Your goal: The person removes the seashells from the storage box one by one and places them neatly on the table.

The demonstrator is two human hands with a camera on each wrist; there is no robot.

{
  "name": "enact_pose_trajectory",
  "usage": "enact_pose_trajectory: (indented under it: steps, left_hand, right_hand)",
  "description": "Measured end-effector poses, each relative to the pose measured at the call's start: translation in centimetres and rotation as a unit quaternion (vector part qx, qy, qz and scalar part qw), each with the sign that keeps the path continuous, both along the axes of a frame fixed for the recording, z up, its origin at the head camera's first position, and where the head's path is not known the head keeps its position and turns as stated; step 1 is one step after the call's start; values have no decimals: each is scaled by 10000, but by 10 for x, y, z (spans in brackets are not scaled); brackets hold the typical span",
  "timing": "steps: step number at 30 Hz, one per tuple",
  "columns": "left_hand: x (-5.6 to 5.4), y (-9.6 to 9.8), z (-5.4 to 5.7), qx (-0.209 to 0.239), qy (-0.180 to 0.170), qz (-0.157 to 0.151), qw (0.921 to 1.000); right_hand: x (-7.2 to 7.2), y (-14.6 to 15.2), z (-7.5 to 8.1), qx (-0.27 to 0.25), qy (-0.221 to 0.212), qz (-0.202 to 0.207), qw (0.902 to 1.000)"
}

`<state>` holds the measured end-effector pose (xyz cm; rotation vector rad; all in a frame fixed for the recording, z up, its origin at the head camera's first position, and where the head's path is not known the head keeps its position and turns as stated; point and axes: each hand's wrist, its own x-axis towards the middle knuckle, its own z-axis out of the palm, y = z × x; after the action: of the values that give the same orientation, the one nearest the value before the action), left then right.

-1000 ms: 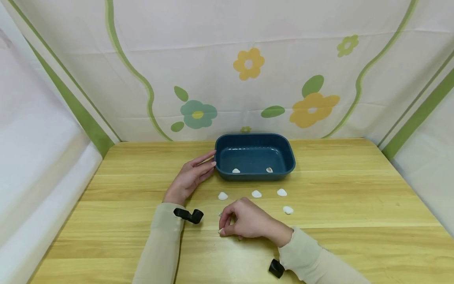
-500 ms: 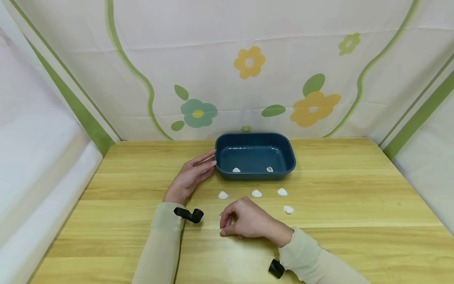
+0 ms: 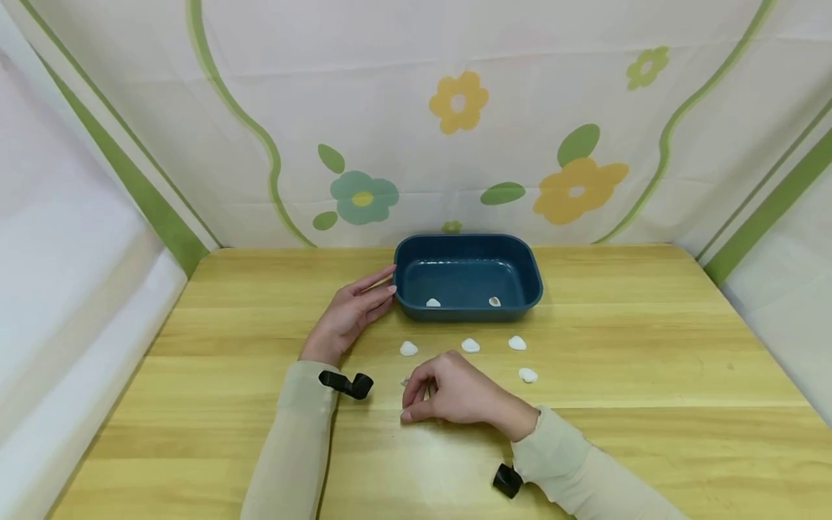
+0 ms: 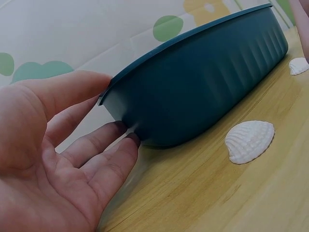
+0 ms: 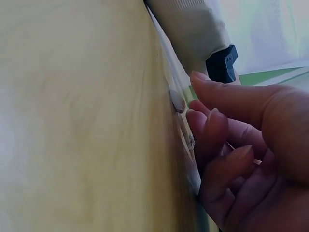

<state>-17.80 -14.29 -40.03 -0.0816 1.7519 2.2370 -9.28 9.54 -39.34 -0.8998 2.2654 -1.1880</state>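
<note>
In the head view my right hand (image 3: 455, 390) is low over the table, its thumb and forefinger closing at a small white seashell (image 5: 177, 101), mostly hidden there. The right wrist view shows that shell beside the fingertips, near the tabletop. My left hand (image 3: 341, 318) touches the left end of a dark blue rectangular basin (image 3: 468, 315). In the left wrist view its fingers (image 4: 108, 159) are extended, fingertips against the basin's wall and rim. Two shells lie in the basin, one white (image 3: 433, 303) and one with a brown patch (image 3: 495, 302).
White shells lie in front of the basin: a left one (image 3: 408, 348), a middle one (image 3: 471, 345), a right one (image 3: 516, 343) and a nearer one (image 3: 529, 375). Another shell (image 3: 404, 381) is partly behind the right hand. A flowered cloth (image 3: 416, 144) hangs behind the wooden table (image 3: 617, 347).
The head view has tilted slightly, so the scene sits a little higher in the picture. Both hands, the basin and the shells keep nearly the same places.
</note>
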Motion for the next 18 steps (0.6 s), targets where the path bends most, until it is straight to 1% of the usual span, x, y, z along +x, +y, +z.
enact_pose_trajectory:
  steps: [5,9,12,18]
  left_hand:
    - [-1,3,1,8,-79,3,10000]
    - [0,4,0,36,-72,4,10000]
    - [1,4,-1,72,-81,13,9999]
    - [4,4,-2,65,-91,30,9999]
  right_hand:
    - [-3,7,4,-159,-183,-10,9997]
    - [-7,16,10,-197,-350,-129,9991]
    - [-12,26,18,-197,-363,-314,9987]
    - [-25,50,33,-391,-313,-833,9953]
